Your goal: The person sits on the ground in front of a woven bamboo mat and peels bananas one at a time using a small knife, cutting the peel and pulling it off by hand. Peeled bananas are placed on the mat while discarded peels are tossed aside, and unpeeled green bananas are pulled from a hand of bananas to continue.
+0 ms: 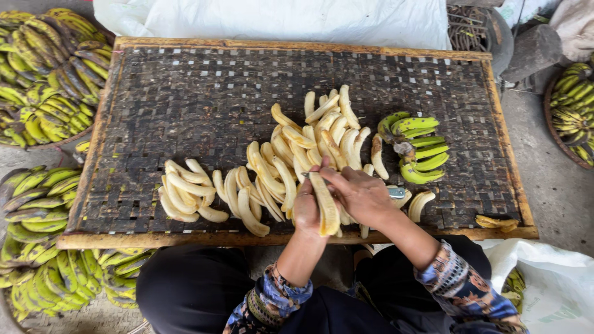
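My left hand (305, 209) grips a peeled pale-yellow banana (326, 207) held lengthwise over the near edge of a dark woven tray (185, 99). Over it, my right hand (362, 195) holds a small knife whose light-blue handle (396, 192) sticks out to the right; the blade lies against the banana's top end. Several peeled bananas (291, 161) lie heaped on the tray just beyond my hands. A bunch of green unpeeled bananas (417, 147) rests to the right of the heap.
Baskets of green-yellow bananas stand at the left (43, 74), lower left (43, 247) and far right (572, 111). A banana peel (497, 222) lies on the tray's near right corner. White sacks lie behind the tray (278, 18) and at lower right (550, 284).
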